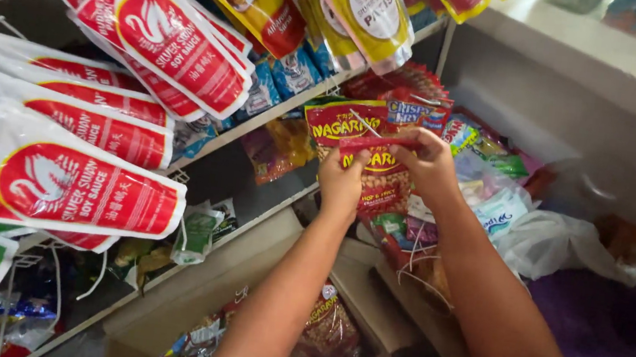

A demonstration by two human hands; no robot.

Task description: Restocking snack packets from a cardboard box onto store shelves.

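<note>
Both hands are raised to a red snack packet [376, 147], which serves as the landmark here. The left hand [341, 183] closes its grip on the packet's left end, thumb on the front and fingers curled behind. The right hand [429, 166] pinches the packet's right end from above, fingers bent over the top edge. The packet lies level between the two grips, stretched across from one to the other.

Directly behind the packet hangs a larger bag of peanuts [356, 155] in red and yellow, with a white strip crossing its top. To the left of the packet, white and red sauce pouches [66, 186] hang in rows from wire hooks. Above the packet, yellow pouches [353, 7] dangle from a shelf. To the right of the packet, a white plastic bag [546, 240] lies crumpled. Below the packet, under the forearms, sits a cardboard box [243, 274] holding more snack bags.
</note>
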